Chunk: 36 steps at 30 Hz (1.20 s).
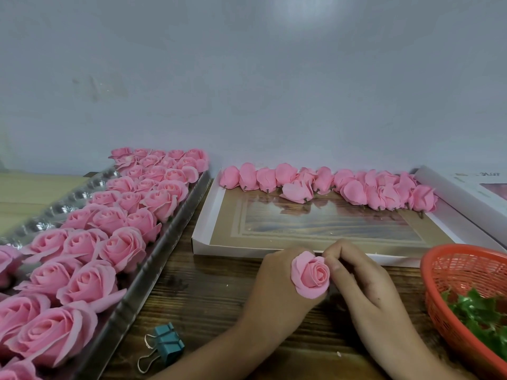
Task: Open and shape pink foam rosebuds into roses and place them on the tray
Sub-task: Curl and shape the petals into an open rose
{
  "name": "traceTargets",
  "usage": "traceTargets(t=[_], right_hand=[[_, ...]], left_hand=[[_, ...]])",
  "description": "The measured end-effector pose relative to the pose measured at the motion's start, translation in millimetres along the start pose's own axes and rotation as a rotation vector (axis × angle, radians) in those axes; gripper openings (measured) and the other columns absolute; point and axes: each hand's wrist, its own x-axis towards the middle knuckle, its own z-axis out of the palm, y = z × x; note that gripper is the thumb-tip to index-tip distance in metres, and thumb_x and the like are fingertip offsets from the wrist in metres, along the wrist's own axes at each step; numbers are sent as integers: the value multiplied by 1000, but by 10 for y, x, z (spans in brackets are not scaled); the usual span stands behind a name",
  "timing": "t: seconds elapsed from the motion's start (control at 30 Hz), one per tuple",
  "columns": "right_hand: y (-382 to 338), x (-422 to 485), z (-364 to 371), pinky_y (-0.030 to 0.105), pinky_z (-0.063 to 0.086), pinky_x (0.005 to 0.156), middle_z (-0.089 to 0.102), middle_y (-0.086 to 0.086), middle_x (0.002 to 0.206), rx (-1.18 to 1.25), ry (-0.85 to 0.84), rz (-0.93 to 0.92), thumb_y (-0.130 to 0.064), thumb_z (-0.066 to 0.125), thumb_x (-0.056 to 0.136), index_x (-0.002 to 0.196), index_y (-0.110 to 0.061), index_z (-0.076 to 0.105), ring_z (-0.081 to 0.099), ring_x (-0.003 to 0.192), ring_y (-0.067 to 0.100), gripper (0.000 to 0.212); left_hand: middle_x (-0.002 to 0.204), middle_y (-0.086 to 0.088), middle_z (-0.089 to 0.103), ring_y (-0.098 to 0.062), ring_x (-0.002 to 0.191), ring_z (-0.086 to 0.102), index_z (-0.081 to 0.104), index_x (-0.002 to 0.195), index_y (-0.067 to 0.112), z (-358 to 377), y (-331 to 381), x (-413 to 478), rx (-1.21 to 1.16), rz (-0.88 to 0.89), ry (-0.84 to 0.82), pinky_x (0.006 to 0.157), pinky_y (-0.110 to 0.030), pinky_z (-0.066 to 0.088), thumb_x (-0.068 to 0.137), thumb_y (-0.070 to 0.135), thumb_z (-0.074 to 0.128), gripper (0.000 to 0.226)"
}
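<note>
A half-opened pink foam rose [311,274] is held over the wooden table, just in front of the white box. My left hand [274,283] grips it from the left and behind, fingers hidden under the flower. My right hand [359,272] pinches an outer petal on its right side with thumb and forefinger. A silver plastic tray [153,259] on the left holds several opened pink roses [90,242] in rows. A row of closed pink rosebuds [329,185] lies along the back of a shallow white box [204,242].
An orange mesh basket [450,272] with green leaves [482,316] stands at the right edge. A teal binder clip [164,344] lies on the table near the front, beside the tray. A white box lid [466,193] sits at the far right. A grey wall runs behind.
</note>
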Motion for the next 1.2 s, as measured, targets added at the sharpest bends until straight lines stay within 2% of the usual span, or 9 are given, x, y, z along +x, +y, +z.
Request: traceTargets(t=[0.17, 0.4, 0.5, 0.57, 0.7, 0.77, 0.9, 1.03, 1.2], right_hand=[[5, 6, 16, 21, 38, 58, 50, -1, 66, 47, -1, 17, -32, 48, 99, 69, -21, 49, 46, 61, 6, 33], [45, 7, 20, 33, 36, 59, 49, 1, 64, 7, 5, 44, -31, 52, 92, 69, -18, 50, 43, 62, 9, 26], [69, 8, 23, 27, 33, 56, 49, 8, 66, -43, 16, 31, -35, 54, 96, 70, -14, 50, 41, 60, 6, 33], [62, 12, 17, 23, 33, 56, 49, 8, 67, -49, 38, 21, -32, 54, 93, 72, -17, 51, 41, 60, 6, 26], [1, 7, -10, 20, 41, 65, 55, -3, 77, -31, 121, -103, -27, 52, 94, 82, -28, 55, 52, 72, 12, 12], [-40, -2, -11, 20, 43, 70, 57, -5, 84, -18, 104, -175, -30, 51, 94, 88, -29, 59, 56, 78, 15, 11], [-76, -13, 2, 22, 43, 71, 56, -4, 86, -90, 36, -262, -29, 60, 90, 90, -24, 65, 56, 78, 16, 8], [-82, -10, 2, 19, 43, 73, 55, -7, 88, -131, 36, -269, -29, 66, 84, 91, -23, 65, 57, 82, 17, 10], [-62, -10, 21, 14, 42, 74, 57, -10, 91, -165, 21, -262, -18, 75, 78, 92, -24, 65, 58, 86, 14, 18]], left_hand=[[57, 15, 48, -1, 57, 46, 48, 61, 29, -31, 13, 11, -22, -21, -35, 55, -9, 34, 74, 17, 74, 32], [52, 18, 47, 1, 55, 47, 41, 55, 36, -12, -9, -5, -21, -13, -5, 52, -6, 32, 73, 15, 74, 44], [53, 25, 50, 2, 56, 48, 41, 54, 38, -21, -15, 9, -33, -5, 13, 53, -6, 33, 72, 13, 75, 46], [53, 23, 49, 4, 57, 49, 42, 56, 37, -24, -7, 7, -21, 9, 17, 55, -5, 34, 71, 14, 75, 44], [57, 19, 48, 3, 61, 51, 50, 64, 32, -23, -7, -3, -24, 24, -7, 57, -6, 37, 72, 15, 75, 32], [56, 19, 48, 3, 60, 50, 46, 60, 36, -14, -9, -8, -24, 10, -4, 56, -6, 36, 73, 18, 74, 36], [52, 17, 46, 1, 57, 46, 45, 57, 28, 4, 32, 16, -88, -28, -33, 54, -8, 34, 73, 26, 58, 21], [49, 17, 42, 8, 56, 48, 38, 53, 35, 4, -18, 32, -43, -40, -53, 53, -4, 34, 79, 13, 63, 43], [52, 25, 50, 7, 56, 49, 41, 52, 37, 11, -31, -3, -137, -72, -58, 52, -5, 35, 80, 7, 61, 46]])
